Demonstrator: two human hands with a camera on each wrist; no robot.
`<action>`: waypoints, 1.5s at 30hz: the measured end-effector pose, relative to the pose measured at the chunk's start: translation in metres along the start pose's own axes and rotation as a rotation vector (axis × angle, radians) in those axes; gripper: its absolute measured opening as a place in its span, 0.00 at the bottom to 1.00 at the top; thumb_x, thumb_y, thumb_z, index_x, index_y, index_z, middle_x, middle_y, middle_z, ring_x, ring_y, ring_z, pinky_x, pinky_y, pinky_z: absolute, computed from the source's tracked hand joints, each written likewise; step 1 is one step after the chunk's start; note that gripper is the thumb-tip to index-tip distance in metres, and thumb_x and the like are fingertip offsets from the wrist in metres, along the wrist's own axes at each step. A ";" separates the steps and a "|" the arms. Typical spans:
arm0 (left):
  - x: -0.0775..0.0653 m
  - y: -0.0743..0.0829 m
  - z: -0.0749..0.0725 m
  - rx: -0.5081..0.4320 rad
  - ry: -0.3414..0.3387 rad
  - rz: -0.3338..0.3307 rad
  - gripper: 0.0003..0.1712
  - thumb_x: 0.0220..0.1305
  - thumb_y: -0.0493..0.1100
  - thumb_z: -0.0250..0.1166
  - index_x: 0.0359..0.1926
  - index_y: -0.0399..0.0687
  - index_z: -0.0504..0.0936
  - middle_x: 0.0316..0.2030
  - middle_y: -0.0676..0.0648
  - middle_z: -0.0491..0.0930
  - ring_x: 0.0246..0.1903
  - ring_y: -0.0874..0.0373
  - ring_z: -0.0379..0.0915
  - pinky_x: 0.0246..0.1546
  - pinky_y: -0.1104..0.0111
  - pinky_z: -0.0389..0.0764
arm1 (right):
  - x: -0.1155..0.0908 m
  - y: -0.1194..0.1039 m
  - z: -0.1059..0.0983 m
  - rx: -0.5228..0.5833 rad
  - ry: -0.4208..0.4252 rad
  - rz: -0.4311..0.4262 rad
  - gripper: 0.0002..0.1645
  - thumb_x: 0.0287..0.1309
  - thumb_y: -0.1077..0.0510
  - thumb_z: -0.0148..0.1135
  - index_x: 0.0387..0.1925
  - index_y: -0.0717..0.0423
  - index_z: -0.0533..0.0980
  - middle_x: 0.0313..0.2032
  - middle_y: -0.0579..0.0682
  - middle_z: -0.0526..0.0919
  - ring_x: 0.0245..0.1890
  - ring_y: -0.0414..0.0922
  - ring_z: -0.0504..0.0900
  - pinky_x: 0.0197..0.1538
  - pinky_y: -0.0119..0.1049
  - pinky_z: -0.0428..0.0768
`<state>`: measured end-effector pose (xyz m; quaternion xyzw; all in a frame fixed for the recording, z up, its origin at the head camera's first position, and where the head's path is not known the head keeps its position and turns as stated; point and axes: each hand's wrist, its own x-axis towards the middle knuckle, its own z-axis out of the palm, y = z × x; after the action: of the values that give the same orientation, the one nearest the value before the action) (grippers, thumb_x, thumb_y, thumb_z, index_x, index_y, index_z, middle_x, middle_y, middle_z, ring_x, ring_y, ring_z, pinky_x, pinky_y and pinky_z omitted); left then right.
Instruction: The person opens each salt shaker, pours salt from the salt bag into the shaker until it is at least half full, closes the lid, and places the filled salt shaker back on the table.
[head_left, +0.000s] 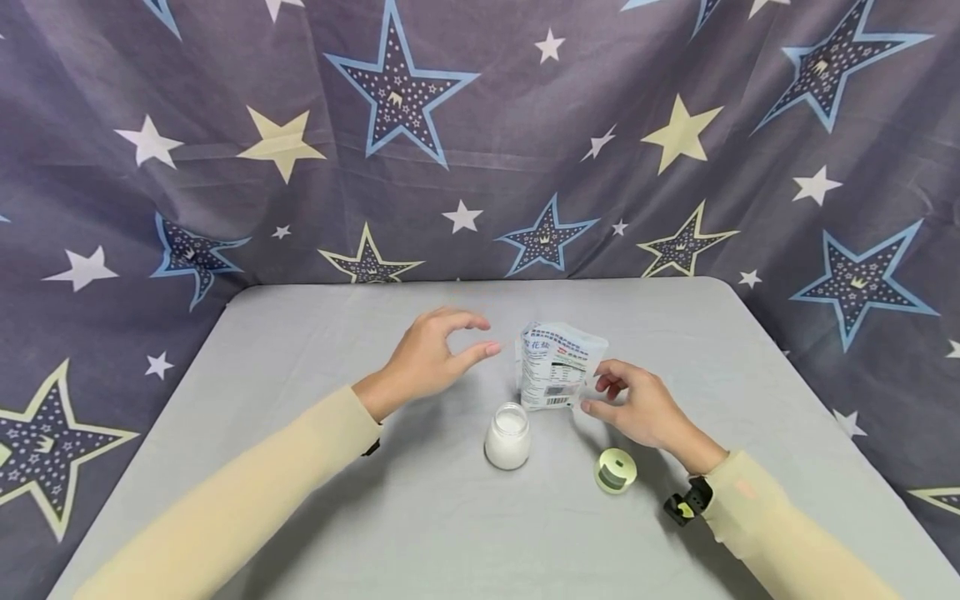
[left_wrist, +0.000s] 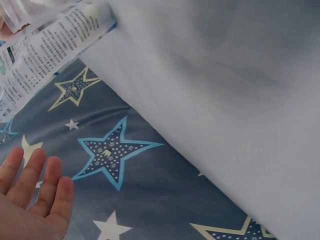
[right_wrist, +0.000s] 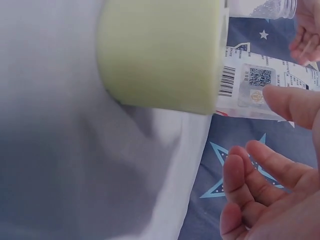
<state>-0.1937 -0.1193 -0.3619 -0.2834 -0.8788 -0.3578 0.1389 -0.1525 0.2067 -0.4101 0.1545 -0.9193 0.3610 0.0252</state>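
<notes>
A white printed bag of salt (head_left: 555,367) stands upright on the table, its barcode low on the front. Just before it is a small glass jar (head_left: 507,437) with white contents and no lid on. My left hand (head_left: 435,354) hovers left of the bag, thumb and fingers apart with nothing between them. At the bag's right side is my right hand (head_left: 637,404), fingers loosely bent and thumb tip by the lower corner. The right wrist view shows this hand (right_wrist: 280,185) holding nothing. A pale green lid (head_left: 615,471) lies in front of the right hand.
The grey table (head_left: 420,533) ends at a back edge against a dark star-patterned cloth (head_left: 480,125). In the right wrist view the green lid (right_wrist: 160,55) looms close to the camera, with the jar (right_wrist: 260,7) beyond it. A dark band (head_left: 688,500) sits on the right wrist.
</notes>
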 end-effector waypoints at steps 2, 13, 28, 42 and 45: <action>-0.004 -0.003 0.000 -0.008 -0.003 -0.005 0.20 0.64 0.55 0.73 0.50 0.48 0.88 0.50 0.49 0.86 0.55 0.52 0.79 0.59 0.55 0.76 | -0.001 0.000 -0.001 0.005 0.005 -0.001 0.22 0.55 0.58 0.77 0.49 0.62 0.79 0.39 0.56 0.84 0.40 0.50 0.82 0.44 0.46 0.78; -0.025 -0.013 0.000 -0.055 -0.047 -0.029 0.17 0.65 0.53 0.73 0.48 0.48 0.89 0.47 0.51 0.87 0.52 0.54 0.81 0.53 0.55 0.80 | -0.011 -0.003 -0.005 0.027 0.034 -0.012 0.23 0.56 0.57 0.77 0.52 0.60 0.80 0.39 0.55 0.84 0.40 0.50 0.81 0.43 0.48 0.78; -0.049 -0.024 0.002 -0.110 -0.040 -0.045 0.16 0.65 0.52 0.74 0.47 0.48 0.89 0.46 0.52 0.88 0.51 0.56 0.82 0.55 0.57 0.80 | -0.022 -0.004 -0.010 0.010 0.068 -0.030 0.22 0.57 0.55 0.77 0.51 0.54 0.81 0.41 0.47 0.86 0.40 0.48 0.82 0.43 0.46 0.76; -0.068 -0.019 0.000 -0.102 -0.091 -0.082 0.17 0.66 0.52 0.73 0.50 0.49 0.88 0.48 0.52 0.87 0.54 0.54 0.82 0.58 0.55 0.79 | -0.038 -0.002 -0.008 0.039 0.063 -0.068 0.22 0.56 0.54 0.78 0.52 0.51 0.83 0.46 0.46 0.88 0.41 0.47 0.83 0.46 0.43 0.76; -0.071 -0.018 -0.001 -0.094 -0.089 -0.074 0.17 0.65 0.52 0.73 0.50 0.49 0.87 0.49 0.53 0.87 0.54 0.54 0.81 0.59 0.56 0.78 | -0.042 -0.002 -0.007 0.045 0.061 -0.073 0.23 0.55 0.52 0.79 0.52 0.49 0.83 0.46 0.46 0.88 0.41 0.47 0.82 0.46 0.42 0.75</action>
<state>-0.1477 -0.1590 -0.4036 -0.2727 -0.8762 -0.3907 0.0729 -0.1126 0.2213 -0.4103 0.1775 -0.9035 0.3850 0.0629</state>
